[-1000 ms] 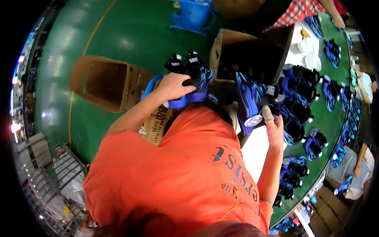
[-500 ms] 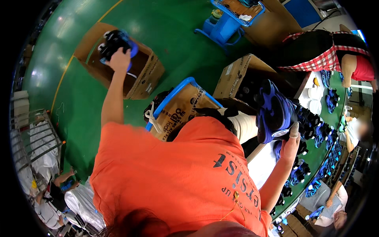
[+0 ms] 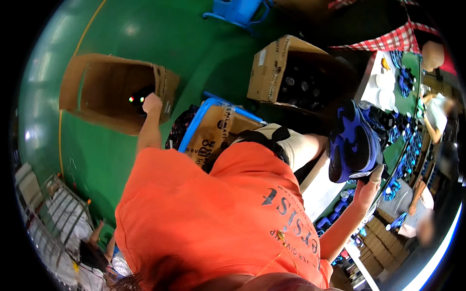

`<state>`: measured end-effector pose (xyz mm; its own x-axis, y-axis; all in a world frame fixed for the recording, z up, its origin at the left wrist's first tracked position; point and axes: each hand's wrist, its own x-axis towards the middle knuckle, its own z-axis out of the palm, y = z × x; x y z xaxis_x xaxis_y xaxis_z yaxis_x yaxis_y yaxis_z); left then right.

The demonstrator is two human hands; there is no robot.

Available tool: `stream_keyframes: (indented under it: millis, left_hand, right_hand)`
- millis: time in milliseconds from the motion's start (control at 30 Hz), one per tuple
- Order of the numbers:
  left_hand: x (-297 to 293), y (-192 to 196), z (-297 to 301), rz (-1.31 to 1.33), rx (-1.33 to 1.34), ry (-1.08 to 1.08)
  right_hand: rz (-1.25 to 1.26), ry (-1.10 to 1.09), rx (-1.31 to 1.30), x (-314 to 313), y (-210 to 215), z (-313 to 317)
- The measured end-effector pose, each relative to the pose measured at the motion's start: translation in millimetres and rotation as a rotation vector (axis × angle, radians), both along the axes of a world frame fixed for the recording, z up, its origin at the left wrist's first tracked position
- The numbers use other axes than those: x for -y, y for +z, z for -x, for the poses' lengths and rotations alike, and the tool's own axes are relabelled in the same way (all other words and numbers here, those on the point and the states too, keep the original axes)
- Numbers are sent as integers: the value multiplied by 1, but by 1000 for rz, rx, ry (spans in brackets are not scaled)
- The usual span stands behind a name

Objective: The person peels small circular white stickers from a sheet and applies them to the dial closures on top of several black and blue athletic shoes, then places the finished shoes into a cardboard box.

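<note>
My left hand (image 3: 152,104) reaches down into an open cardboard box (image 3: 74,92) on the floor at the left. Its fingers are closed on dark shoes (image 3: 141,97), only partly visible in the shadow of the box. On the right, my right hand (image 3: 367,189) grips a pair of blue-and-black shoes (image 3: 353,143) from below, with the patterned soles facing me. These shoes are held up in front of a long worktable (image 3: 318,194), where many similar shoes stand.
Another open carton (image 3: 267,72) with dark shoes inside stands ahead. Between the boxes is a blue-framed cart (image 3: 194,121) carrying cardboard. A blue trolley (image 3: 235,12) is farther off. A person in a checked apron (image 3: 388,39) is beside the table; metal racks (image 3: 56,208) stand at the lower left.
My left hand has lowered the shoes from above the left box into it. My right hand still holds its pair, now slightly farther right. The view has shifted.
</note>
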<state>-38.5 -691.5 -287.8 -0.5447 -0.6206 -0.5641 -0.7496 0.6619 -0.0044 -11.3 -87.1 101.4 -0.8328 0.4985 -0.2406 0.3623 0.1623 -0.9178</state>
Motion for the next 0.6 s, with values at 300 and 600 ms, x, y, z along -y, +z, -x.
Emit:
stream_keyframes:
  millis: [300,600]
  left_hand:
    - [-179,32,203,-371,-257,127]
    - [-75,-13,64,-510,-280,-240]
  right_hand:
    - [-140,199,162,40,-11,30]
    - [-316,1083,-281,200,3,150]
